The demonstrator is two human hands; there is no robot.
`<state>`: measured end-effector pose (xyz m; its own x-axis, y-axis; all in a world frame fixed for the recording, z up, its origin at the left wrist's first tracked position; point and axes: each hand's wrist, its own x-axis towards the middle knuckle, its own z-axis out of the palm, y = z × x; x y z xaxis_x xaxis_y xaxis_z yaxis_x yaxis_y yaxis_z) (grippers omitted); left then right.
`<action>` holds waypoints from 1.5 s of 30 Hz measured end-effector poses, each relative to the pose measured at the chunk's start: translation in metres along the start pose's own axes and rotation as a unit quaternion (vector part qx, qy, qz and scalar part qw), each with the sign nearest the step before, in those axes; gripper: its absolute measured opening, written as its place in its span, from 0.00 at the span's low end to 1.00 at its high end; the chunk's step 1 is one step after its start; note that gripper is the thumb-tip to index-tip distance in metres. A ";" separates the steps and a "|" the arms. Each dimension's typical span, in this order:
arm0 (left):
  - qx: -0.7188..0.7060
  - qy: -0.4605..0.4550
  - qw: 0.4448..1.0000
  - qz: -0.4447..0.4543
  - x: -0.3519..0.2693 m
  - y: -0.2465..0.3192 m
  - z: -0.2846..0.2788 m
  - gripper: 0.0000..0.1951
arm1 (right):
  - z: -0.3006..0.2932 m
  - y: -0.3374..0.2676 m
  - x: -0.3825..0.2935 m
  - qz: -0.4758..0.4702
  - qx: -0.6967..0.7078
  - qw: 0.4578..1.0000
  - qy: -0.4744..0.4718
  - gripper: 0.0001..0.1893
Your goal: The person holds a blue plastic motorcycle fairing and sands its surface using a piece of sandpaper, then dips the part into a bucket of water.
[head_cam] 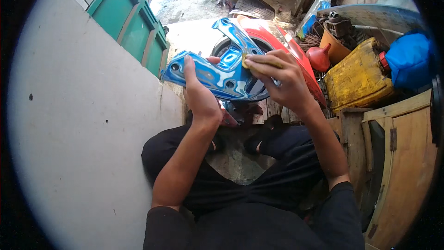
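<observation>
A blue motorcycle body panel point(208, 73) with patchy white and grey sanded areas is held up in front of me. My left hand point(200, 93) grips its lower left part, the thumb lying on the outer face. Several round holes pierce the panel. Between the fingers of my right hand point(282, 76) is a small folded yellowish piece, apparently sandpaper point(245, 61), pressed against the panel near its inner bend. Behind the panel lies a red motorcycle fairing point(258, 29), partly hidden by the panel and my right hand.
At right sit a yellow jerrycan point(357, 73), a red funnel point(319, 57), an orange pot point(333, 41) holding a metal part, and a blue bag point(411, 60). A wooden cabinet door point(409, 152) stands lower right. The white wall point(86, 118) and green door point(125, 21) border the left.
</observation>
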<state>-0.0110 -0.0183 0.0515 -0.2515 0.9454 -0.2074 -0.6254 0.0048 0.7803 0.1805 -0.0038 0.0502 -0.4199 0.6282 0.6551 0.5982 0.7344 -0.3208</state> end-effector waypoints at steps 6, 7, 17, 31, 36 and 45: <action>0.015 -0.016 0.998 0.054 -0.007 -0.005 -0.001 0.28 | 0.005 0.010 0.002 0.005 0.045 0.999 0.006 0.16; 0.024 -0.019 0.998 0.063 -0.007 -0.007 -0.001 0.28 | 0.007 0.009 -0.001 -0.010 0.031 0.999 -0.009 0.17; 0.044 -0.025 0.999 0.016 -0.010 -0.005 -0.001 0.29 | 0.003 0.012 -0.029 0.017 -0.020 1.000 0.016 0.19; 0.078 -0.044 0.996 -0.015 -0.003 -0.012 -0.002 0.29 | -0.002 -0.007 -0.031 0.000 -0.012 1.000 -0.006 0.20; 0.080 -0.048 0.996 -0.014 -0.003 -0.009 -0.005 0.26 | 0.004 -0.010 -0.031 -0.021 0.033 0.999 -0.010 0.18; 0.096 -0.036 0.995 -0.006 -0.001 -0.010 -0.003 0.30 | 0.003 -0.009 -0.031 0.002 0.018 1.000 -0.012 0.18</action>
<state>-0.0070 -0.0202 0.0424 -0.1861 0.9658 -0.1805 -0.4740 0.0726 0.8775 0.1859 -0.0296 0.0304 -0.4341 0.6371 0.6370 0.5758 0.7400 -0.3477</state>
